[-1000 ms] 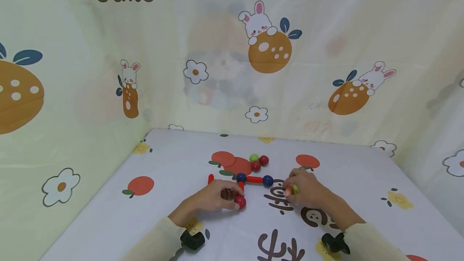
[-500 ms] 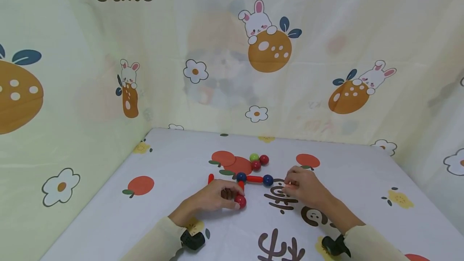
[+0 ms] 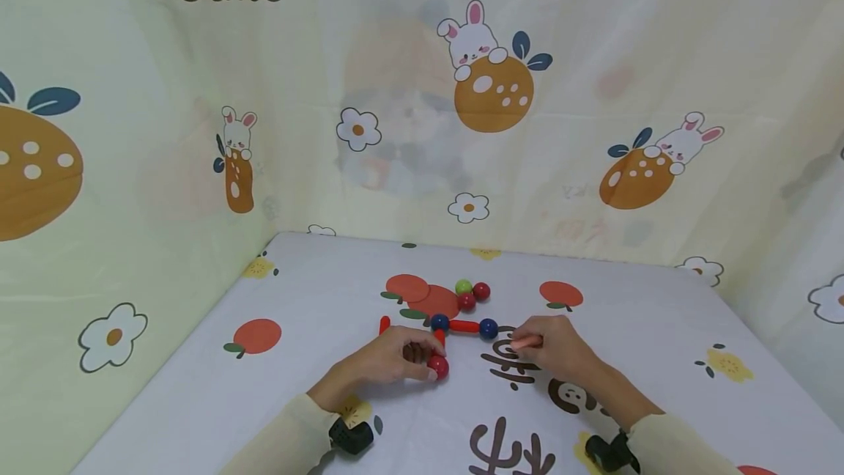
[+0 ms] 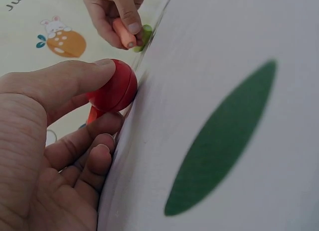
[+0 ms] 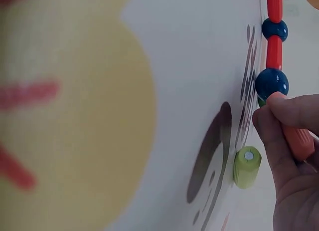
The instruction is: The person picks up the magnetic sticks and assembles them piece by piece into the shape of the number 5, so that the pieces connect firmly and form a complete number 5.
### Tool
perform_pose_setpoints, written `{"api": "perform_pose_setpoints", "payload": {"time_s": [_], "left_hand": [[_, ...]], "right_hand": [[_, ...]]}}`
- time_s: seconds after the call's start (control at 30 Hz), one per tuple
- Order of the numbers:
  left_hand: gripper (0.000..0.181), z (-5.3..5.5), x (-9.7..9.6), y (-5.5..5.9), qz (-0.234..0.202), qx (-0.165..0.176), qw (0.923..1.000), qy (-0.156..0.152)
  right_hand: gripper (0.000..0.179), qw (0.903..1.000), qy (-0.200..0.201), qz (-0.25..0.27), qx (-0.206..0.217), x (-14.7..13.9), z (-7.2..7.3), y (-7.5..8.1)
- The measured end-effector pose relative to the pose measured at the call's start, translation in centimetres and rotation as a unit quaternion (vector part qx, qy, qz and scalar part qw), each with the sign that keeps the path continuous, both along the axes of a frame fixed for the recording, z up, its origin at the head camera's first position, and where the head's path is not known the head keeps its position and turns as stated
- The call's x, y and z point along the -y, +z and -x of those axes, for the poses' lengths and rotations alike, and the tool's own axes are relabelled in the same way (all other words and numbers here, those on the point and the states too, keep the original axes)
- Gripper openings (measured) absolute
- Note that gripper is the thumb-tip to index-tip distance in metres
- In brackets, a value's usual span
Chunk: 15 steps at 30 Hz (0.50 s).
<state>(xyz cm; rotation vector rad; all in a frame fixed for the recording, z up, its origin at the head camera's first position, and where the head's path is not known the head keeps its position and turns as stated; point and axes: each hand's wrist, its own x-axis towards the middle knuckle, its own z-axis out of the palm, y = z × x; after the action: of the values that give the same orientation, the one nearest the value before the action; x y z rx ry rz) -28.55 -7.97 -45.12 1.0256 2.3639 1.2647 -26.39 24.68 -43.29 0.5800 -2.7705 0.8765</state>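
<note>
My left hand (image 3: 389, 358) pinches a red ball (image 4: 117, 86) between thumb and fingers near the table's middle. A red rod (image 3: 439, 341) runs from that ball to a blue ball (image 3: 439, 322), and a second red rod (image 3: 464, 326) links it to another blue ball (image 3: 488, 328). To the right, my right hand (image 3: 557, 347) pinches a salmon-orange rod (image 5: 299, 138) between thumb and fingers, its tip towards the outer blue ball. Whether they touch is unclear. Below the right fingers, a light green rod (image 5: 247, 167) appears on the table; the head view hides it.
Behind the joined pieces, a green ball (image 3: 464, 286) and two dark red balls (image 3: 481, 291) sit together. Part of another red rod (image 3: 385, 325) shows behind my left hand. A printed cloth (image 3: 316, 94) hangs as a wall around the white patterned table (image 3: 198, 402).
My right hand has turned and lowered slightly, so the orange rod shows more and points left. The green end seen at it a second ago is out of sight. My left hand stays put.
</note>
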Motion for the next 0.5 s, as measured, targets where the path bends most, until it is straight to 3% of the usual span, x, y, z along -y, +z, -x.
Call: {"api": "perform_pose_setpoints", "payload": {"time_s": [0.3,0.5], "left_hand": [[0.028,0.0,-0.2,0.1,-0.002,0.007,1.0,-0.001],[0.028,-0.1,-0.1,0.0,-0.007,0.007,1.0,0.0]], "right_hand": [[0.017,0.9967,0.03,-0.022,0.071,1.1,-0.1,0.5],[0.011,0.9922,0.071,-0.006,0.102,2.2,-0.4,1.1]]}}
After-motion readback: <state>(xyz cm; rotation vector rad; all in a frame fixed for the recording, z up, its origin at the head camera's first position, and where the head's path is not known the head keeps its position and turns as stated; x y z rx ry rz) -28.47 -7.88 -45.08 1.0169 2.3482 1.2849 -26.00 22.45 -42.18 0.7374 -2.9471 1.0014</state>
